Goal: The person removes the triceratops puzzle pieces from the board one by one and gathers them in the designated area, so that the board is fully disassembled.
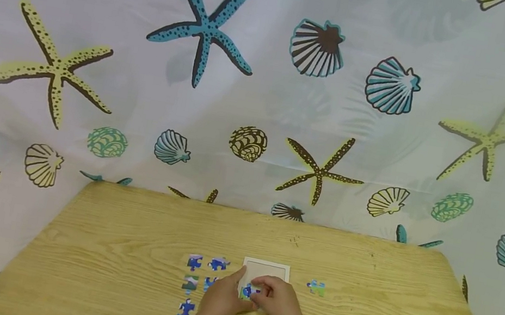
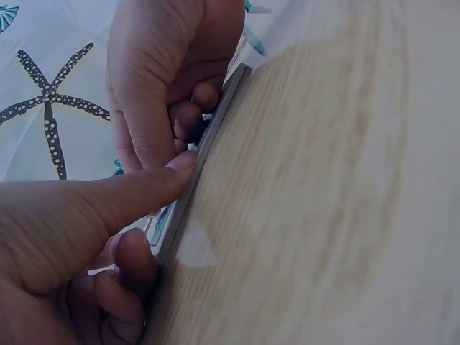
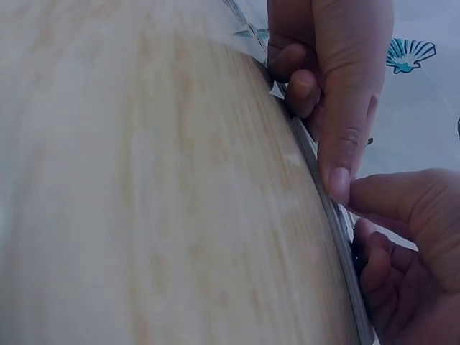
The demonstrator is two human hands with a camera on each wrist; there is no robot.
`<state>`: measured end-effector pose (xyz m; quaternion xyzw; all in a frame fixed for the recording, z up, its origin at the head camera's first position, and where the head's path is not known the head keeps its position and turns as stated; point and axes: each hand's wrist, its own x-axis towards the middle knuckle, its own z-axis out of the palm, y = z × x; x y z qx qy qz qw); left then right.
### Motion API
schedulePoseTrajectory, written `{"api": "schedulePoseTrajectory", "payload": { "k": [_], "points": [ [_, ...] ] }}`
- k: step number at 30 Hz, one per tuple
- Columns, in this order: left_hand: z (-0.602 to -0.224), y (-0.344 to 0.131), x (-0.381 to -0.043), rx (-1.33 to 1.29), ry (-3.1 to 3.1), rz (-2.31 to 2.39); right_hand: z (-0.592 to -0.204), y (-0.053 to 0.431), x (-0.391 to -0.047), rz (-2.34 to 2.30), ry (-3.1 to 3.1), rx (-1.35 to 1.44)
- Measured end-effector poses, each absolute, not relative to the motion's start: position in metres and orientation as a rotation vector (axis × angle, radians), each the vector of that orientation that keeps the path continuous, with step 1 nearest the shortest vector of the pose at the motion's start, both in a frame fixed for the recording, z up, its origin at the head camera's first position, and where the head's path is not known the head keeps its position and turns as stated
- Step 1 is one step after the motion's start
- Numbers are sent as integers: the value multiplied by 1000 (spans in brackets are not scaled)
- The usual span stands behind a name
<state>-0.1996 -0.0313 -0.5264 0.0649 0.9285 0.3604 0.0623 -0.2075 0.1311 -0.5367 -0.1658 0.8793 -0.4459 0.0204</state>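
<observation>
A small white puzzle tray (image 1: pixel 272 264) with a shallow recess lies on the table. My left hand (image 1: pixel 221 300) grips its near left corner, fingers along the left side and thumb along the near edge. Over the tray's lower left part, my right hand (image 1: pixel 278 300) pinches a blue and green jigsaw piece (image 1: pixel 247 290) between thumb and fingers. In the left wrist view, the left thumb (image 2: pixel 154 192) presses at the tray's edge (image 2: pixel 208 147), close to the right hand. The right wrist view shows the thumbs meeting there, and the fingers hide most of the piece.
Several loose jigsaw pieces (image 1: pixel 185 311) lie left of the tray, one partly behind the left hand. A blue and green piece (image 1: pixel 317 287) lies to the right. The wooden table (image 1: pixel 142 228) ends at a hanging sheet (image 1: pixel 252 97) printed with starfish and shells.
</observation>
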Motion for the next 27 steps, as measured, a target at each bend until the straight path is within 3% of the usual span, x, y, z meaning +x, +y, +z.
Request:
{"api": "schedulePoseTrajectory", "payload": {
  "k": [27],
  "points": [
    [-530,-32,-202,208,2795,1075,-524,119,-203,-1209,2783,-327]
  ]
}}
